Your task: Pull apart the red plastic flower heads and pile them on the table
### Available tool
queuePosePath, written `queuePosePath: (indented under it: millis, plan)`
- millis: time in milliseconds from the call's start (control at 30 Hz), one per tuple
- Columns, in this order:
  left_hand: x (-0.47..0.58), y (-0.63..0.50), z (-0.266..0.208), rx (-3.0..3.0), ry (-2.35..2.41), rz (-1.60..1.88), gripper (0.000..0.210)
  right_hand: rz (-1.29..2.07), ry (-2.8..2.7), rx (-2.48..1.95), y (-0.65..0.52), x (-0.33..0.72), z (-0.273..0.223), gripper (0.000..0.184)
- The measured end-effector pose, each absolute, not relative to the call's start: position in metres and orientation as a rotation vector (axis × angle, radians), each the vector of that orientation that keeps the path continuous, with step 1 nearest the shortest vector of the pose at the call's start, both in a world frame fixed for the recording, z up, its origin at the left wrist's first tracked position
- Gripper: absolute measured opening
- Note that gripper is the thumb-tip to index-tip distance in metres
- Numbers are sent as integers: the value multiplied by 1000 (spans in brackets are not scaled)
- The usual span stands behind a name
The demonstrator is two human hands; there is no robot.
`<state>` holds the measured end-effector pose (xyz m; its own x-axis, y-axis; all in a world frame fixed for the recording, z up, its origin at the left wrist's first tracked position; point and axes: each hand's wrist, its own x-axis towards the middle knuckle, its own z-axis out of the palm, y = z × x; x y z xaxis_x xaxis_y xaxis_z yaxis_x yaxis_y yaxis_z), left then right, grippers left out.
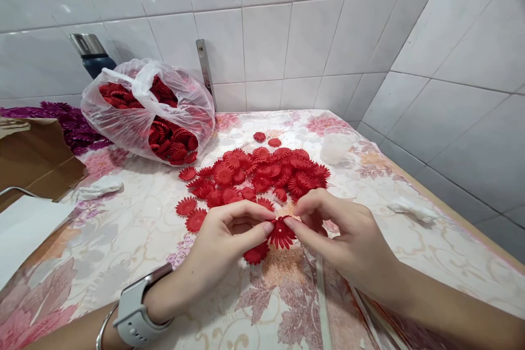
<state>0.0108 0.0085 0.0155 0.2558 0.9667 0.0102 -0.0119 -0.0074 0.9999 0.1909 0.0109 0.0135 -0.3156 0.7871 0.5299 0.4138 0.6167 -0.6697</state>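
Between both hands, low over the table, is a red flower-shaped petal piece (281,234) with a small pale dot at its centre. My left hand (233,232) pinches its left edge between thumb and fingers. On the opposite edge, my right hand (342,229) grips it with thumb and forefinger. Just beyond the fingers spreads a loose pile of similar red petal pieces (223,174). One more red petal piece (256,253) lies on the tablecloth below my left thumb.
A knotted plastic bag (197,104) of red pieces stands at the back left, before a dark blue bottle (96,60). Purple flowers (68,123), a brown cardboard piece (36,156) and white paper (30,229) lie left. A translucent white object (336,147) and crumpled tissue (412,209) are right.
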Motion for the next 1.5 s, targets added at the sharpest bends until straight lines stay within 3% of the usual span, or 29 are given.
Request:
queuePosePath:
  millis: [400, 667, 800, 1500]
  plan:
    - [4, 2, 11, 2013, 1041, 1484, 23, 629, -1967, -857, 6, 189, 16, 17]
    - [0, -2, 9, 2356, 822, 1367, 24, 1540, -1424, -954, 10, 188, 23, 7]
    - [-1, -6, 8, 2305, 922, 1294, 25, 1765, -1208, -881, 13, 187, 20, 11]
    - [7, -7, 12, 2057, 928, 1432, 24, 1862, -1163, -862, 14, 189, 16, 21]
